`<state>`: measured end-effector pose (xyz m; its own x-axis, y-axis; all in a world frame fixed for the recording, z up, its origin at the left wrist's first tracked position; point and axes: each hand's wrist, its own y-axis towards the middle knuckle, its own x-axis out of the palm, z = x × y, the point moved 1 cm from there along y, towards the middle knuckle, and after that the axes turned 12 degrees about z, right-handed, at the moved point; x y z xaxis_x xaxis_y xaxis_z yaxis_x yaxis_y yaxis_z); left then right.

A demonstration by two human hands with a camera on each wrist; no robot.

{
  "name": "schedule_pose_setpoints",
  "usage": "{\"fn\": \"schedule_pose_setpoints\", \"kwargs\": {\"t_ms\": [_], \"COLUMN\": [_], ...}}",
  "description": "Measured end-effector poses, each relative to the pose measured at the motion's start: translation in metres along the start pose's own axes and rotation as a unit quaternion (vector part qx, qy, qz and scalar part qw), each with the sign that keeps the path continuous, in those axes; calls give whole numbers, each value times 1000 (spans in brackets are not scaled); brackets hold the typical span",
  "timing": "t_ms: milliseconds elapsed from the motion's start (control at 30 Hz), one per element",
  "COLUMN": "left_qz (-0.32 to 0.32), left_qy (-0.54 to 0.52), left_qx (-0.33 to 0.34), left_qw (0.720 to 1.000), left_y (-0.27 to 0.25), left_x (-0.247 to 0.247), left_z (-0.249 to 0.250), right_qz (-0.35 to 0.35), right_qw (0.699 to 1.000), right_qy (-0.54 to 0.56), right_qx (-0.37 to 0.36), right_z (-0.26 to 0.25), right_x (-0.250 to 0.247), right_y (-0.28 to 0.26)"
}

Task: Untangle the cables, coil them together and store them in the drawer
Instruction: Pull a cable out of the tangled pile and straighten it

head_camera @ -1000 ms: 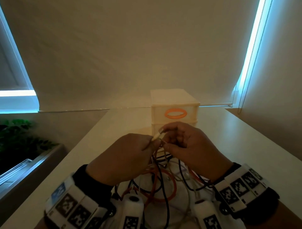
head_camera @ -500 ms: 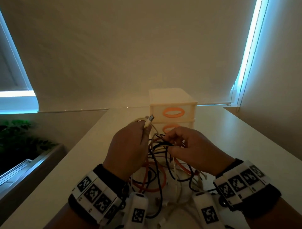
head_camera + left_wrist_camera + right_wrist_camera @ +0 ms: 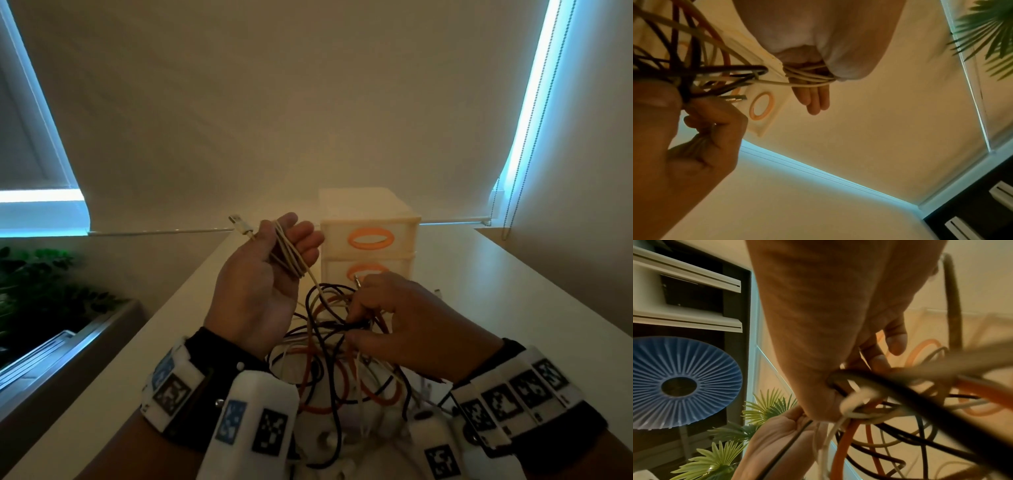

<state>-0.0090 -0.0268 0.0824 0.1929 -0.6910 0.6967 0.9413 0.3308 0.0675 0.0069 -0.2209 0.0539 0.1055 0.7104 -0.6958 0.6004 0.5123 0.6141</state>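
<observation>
My left hand [image 3: 291, 246] is raised palm towards me, its fingers curled round several loops of a white cable [image 3: 287, 255]. The cable's USB plug [image 3: 239, 224] sticks out up and left. In the left wrist view the white cable [image 3: 809, 79] wraps my fingers [image 3: 816, 100]. My right hand [image 3: 387, 318] is lower and to the right and pinches a tangle of black, orange and white cables [image 3: 325, 346], seen close in the right wrist view as the tangle [image 3: 900, 394]. A small cream drawer unit [image 3: 368, 210] with orange ring handles [image 3: 370, 238] stands shut just behind both hands.
The long cream table [image 3: 513, 291] runs away from me, with its left edge [image 3: 164, 308] near my left wrist. Green plants [image 3: 34, 284] and a sill lie beyond it. A drawn blind hangs behind, and its bead cord [image 3: 513, 171] hangs at the right.
My left hand rose and turned palm towards me, drawing the white cable up and away from the tangle; loops now lie round its fingers. My right hand stayed low on the tangle.
</observation>
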Motion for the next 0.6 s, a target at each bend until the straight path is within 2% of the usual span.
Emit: {"fn": "schedule_pose_setpoints", "kwargs": {"t_ms": [100,267,467,600], "left_qz": [11,-11,14,15], "left_qy": [-14,16,-91,-80], "left_qx": [9,-7,71,57], "left_qw": [1000,1000,993,995], "left_y": [2,2,13,9], "left_x": [2,3,-4,-5], "left_z": [-3,-15,29,22], "right_qz": [-7,-24,-9,-3], "right_qw": [1000,997,995,998], "right_qy": [-26,-59,-97,-54], "right_qx": [-16,-35,4,34], "right_z": [2,-2,5,11], "right_x": [-2,6,-2,5], "right_y": [0,0,-2,-2]}}
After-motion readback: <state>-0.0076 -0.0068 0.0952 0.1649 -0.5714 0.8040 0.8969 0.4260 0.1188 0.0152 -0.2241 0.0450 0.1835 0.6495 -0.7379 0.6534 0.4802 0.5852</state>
